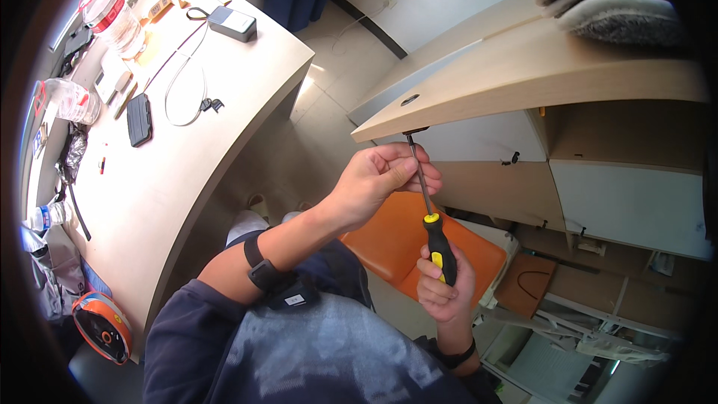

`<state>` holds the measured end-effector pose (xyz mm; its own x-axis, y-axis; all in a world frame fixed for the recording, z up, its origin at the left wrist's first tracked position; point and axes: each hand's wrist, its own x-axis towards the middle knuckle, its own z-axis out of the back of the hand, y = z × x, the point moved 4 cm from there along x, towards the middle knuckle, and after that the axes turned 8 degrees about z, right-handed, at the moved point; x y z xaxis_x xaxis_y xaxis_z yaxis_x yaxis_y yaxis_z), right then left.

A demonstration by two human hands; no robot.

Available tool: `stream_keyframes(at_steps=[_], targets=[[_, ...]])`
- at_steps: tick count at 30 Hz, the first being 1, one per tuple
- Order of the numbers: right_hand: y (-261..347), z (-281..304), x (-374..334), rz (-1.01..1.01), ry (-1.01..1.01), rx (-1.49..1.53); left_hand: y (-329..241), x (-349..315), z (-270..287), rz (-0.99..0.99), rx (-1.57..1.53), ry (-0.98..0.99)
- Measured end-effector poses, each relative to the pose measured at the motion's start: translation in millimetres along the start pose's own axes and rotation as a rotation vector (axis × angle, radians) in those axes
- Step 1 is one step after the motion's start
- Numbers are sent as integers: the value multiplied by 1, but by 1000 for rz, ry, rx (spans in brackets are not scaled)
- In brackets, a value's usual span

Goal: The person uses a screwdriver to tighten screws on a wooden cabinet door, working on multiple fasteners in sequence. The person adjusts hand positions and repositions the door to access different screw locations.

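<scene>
A screwdriver (436,235) with a black and yellow handle points up and slightly left, its thin metal shaft meeting a small dark fitting (416,131) at the underside of a wooden desktop (508,86). My right hand (458,291) is wrapped round the handle from below. Close to the tip, my left hand (372,185) pinches the shaft between thumb and fingers. The exact contact of tip and fitting is too small to make out.
Behind the hands stands an orange chair seat (389,239). White cabinet doors (628,202) lie to the right, grey cushions (613,4) on the desktop. The left table (194,127) carries a power bank (232,24), cables, a black case (139,120) and plastic bottles (114,19).
</scene>
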<state>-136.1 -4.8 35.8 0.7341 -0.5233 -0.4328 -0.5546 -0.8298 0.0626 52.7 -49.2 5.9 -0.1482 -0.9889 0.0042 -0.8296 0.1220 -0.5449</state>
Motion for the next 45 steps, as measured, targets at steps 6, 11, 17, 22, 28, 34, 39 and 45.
stream_keyframes(at_steps=[6, 11, 17, 22, 28, 34, 39, 45], targets=[[10, -20, -19, 609, -206, -1401, -6, 0, -1, 41, 38, -143], [-1, -29, -16, 1202, 37, -2327, -1, -1, 2, 35, 21, -169], [8, -15, -7, 521, -190, -839, -7, -1, -4, 29, -93, -57], [2, -1, 3, 72, -210, -34, 4, 1, 0, -9, -84, 6], [16, -2, -17, 765, -202, -1496, 0, 0, -1, 28, 10, -135], [2, -22, -11, 1213, 32, -2281, -1, 2, 3, 52, 72, -122], [-3, -8, -4, 335, -90, -602, -11, -4, -14, 76, -213, -97], [4, -2, -7, 235, -139, -477, -4, -5, -2, 37, 14, -119]])
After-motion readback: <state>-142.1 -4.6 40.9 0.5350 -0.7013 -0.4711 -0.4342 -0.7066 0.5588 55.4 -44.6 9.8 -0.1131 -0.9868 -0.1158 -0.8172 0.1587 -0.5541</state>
